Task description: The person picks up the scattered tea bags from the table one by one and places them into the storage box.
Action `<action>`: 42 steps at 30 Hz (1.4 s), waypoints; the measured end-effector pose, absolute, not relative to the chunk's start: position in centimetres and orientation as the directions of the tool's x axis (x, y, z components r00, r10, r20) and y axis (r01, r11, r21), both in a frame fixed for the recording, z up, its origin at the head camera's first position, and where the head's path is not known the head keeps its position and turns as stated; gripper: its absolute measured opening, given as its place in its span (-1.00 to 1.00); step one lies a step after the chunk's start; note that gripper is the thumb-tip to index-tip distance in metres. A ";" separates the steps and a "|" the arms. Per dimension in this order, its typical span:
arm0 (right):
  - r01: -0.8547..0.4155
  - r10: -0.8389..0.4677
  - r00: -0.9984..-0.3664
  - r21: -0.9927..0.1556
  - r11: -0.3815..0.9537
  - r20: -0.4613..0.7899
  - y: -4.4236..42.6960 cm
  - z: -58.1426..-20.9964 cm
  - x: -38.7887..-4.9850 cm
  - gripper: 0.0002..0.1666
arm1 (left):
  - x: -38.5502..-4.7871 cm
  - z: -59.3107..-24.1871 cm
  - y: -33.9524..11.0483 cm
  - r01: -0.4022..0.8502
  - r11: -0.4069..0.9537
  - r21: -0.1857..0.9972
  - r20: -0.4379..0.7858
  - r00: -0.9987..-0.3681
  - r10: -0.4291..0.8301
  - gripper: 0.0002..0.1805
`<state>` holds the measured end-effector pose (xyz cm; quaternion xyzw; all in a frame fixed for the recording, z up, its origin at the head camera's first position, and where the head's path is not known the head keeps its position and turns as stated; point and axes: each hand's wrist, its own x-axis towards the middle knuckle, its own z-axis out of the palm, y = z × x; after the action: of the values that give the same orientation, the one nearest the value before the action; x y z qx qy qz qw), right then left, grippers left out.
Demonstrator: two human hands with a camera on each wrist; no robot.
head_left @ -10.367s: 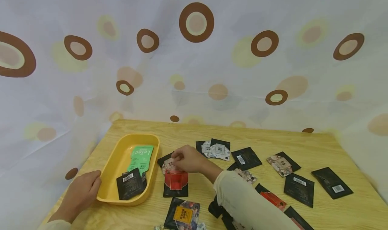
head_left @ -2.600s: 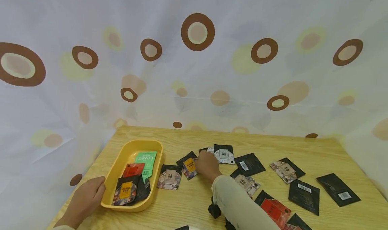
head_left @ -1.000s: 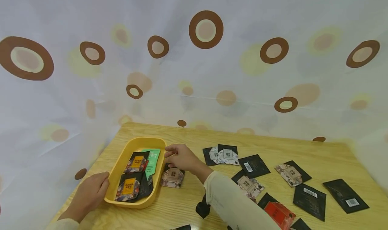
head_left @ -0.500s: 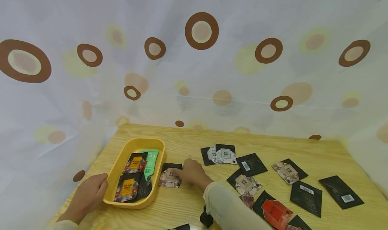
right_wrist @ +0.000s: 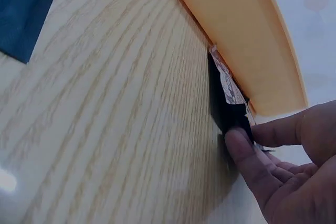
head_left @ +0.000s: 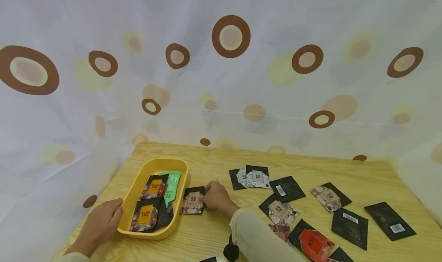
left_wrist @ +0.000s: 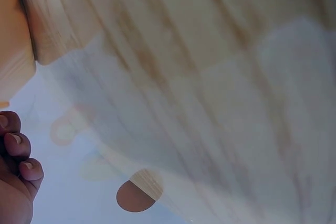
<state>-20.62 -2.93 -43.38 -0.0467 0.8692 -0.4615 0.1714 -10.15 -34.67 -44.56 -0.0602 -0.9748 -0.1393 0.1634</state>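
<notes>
My right hand (head_left: 217, 196) pinches the right edge of a black, pink-patterned tea sachet (head_left: 192, 203) beside the tray. In the right wrist view, thumb and forefinger close on the black edge of this sachet (right_wrist: 231, 100), which is tilted up from the wood next to the tray wall (right_wrist: 247, 30). At the left rim of the yellow tray (head_left: 125, 206), my left hand (head_left: 100, 221) holds on with curled fingers. Inside lie two orange-labelled sachets (head_left: 145, 216), a green LeTea sachet (head_left: 172, 183) and darker ones partly covered. The left wrist view shows curled fingers (left_wrist: 23, 145) below the tray.
Two white-patterned sachets (head_left: 257, 177) overlap farther back. Other sachets are spread to the right, among them a red one (head_left: 312, 242) and black ones with barcodes (head_left: 390, 220). A small black object (head_left: 230, 250) lies by the right sleeve. A dotted cloth (head_left: 255, 81) hangs behind the table.
Over the last seconds, red and orange-labelled sachets have come into the tray. My right hand has moved from the tray rim to the pink-patterned sachet and taken its edge. The left hand stays put.
</notes>
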 end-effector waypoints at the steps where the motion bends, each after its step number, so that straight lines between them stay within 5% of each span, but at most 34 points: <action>1: 0.115 -0.241 -0.930 -0.842 0.528 -0.278 -2.7 -43.5 -20.7 -0.66 | -10.1 -44.6 -34.7 0.164 0.954 0.253 0.334 -0.940 0.073 -0.62; 7: 0.231 -0.233 -0.913 -0.895 0.382 -0.335 -0.8 -43.3 -21.8 -0.62 | -10.2 -44.5 -34.6 0.173 0.947 0.269 0.331 -0.941 0.078 -0.60; 20: 0.222 -0.310 -0.907 -0.948 0.226 -0.286 -0.1 -37.9 -23.2 -0.53 | -10.2 -44.3 -34.5 0.167 0.948 0.272 0.328 -0.942 0.072 -0.60; 33: 0.103 -0.424 -0.877 -0.950 0.295 -0.227 -7.2 -38.3 -19.5 -0.68 | -10.2 -44.5 -34.6 0.121 0.950 0.288 0.267 -0.963 0.042 -0.63; 42: -0.006 -0.469 -0.864 -0.927 0.374 -0.183 -7.2 -38.2 -18.9 -0.41 | -10.3 -44.4 -34.6 0.134 0.957 0.259 0.290 -0.955 0.055 -0.63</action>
<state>-18.89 -7.16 -38.19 -0.1484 0.8006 -0.5395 0.2144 -10.29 -34.62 -44.39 -0.0481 -0.9790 -0.1390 0.1412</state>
